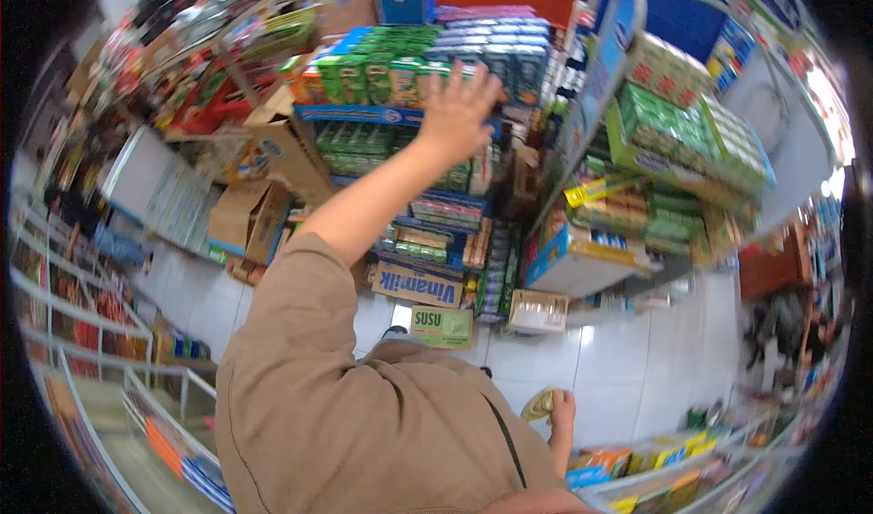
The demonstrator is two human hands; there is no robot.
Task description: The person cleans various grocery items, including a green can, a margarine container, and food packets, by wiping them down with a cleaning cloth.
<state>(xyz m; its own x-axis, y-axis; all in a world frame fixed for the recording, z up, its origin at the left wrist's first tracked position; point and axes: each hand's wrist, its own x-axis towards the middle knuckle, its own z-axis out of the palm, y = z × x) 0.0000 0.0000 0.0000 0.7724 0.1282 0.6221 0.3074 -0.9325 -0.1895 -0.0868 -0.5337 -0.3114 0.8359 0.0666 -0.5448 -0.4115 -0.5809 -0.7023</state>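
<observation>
The left hand (457, 109), its grip wide open, is over the cartons (377, 73). The right hand (564, 409) is closed on a yellowish item (538, 405).

head-worn fisheye view, facing forward and steeply down, brown shirt (364, 414) close below, shelves (364, 114) farther ahead

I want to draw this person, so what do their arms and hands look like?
The left hand and right hand are bare: no gloves, and no watch that I can see. The left sleeve is plain brown, loose and short, leaving the forearm uncovered. The right sleeve's end is too hard to make out.
</observation>
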